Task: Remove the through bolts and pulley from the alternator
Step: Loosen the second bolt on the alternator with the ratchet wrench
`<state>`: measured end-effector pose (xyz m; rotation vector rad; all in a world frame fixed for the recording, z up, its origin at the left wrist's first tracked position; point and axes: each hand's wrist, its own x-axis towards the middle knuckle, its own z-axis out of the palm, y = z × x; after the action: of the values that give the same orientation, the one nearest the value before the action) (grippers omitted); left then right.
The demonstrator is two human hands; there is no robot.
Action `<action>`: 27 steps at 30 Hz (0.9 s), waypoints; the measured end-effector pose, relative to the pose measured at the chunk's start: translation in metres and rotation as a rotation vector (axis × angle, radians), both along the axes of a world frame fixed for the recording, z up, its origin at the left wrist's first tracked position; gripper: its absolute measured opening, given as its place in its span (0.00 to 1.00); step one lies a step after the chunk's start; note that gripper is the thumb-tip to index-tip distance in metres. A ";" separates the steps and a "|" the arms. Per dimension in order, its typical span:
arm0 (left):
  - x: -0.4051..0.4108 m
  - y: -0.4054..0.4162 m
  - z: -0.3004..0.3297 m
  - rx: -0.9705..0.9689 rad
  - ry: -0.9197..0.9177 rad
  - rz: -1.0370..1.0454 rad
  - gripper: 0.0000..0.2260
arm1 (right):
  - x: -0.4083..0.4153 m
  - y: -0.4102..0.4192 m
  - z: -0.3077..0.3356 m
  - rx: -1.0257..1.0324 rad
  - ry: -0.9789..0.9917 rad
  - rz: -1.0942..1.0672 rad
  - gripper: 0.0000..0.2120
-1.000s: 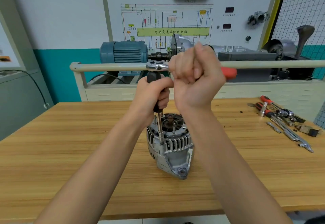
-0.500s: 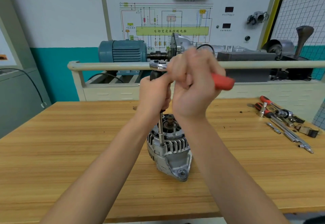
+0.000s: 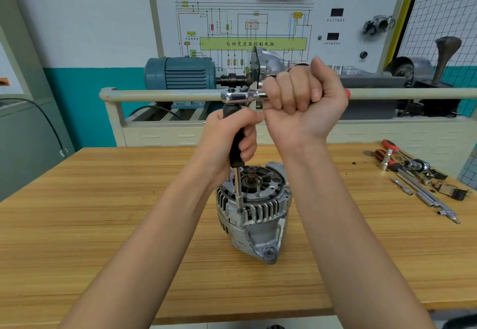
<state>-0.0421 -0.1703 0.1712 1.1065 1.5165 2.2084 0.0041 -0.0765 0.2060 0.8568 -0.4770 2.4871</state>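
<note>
Head view, frame centre: one alternator stands on the table. Above it, left hand grips one upright driver seated on its rim; right hand fists one ratchet level atop. Loose tools lie right.

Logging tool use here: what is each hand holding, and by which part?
Left hand grips the driver extension by its black handle. Right hand grips the ratchet by its red-ended handle.
</note>
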 end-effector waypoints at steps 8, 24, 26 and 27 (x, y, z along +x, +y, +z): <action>0.003 0.008 0.001 -0.046 -0.031 0.179 0.17 | 0.011 -0.025 -0.014 0.217 0.191 -0.458 0.21; -0.003 -0.001 -0.003 0.035 0.039 0.034 0.15 | 0.002 -0.003 0.002 0.027 -0.019 -0.025 0.23; -0.004 -0.001 -0.003 0.012 0.020 -0.061 0.15 | 0.002 0.001 0.000 -0.024 -0.014 0.012 0.23; -0.004 0.000 -0.002 -0.003 -0.005 -0.083 0.15 | 0.004 0.000 -0.001 -0.015 -0.003 -0.013 0.23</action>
<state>-0.0457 -0.1699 0.1693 1.1404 1.4441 2.1523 0.0079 -0.0765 0.2049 0.8418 -0.4631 2.4776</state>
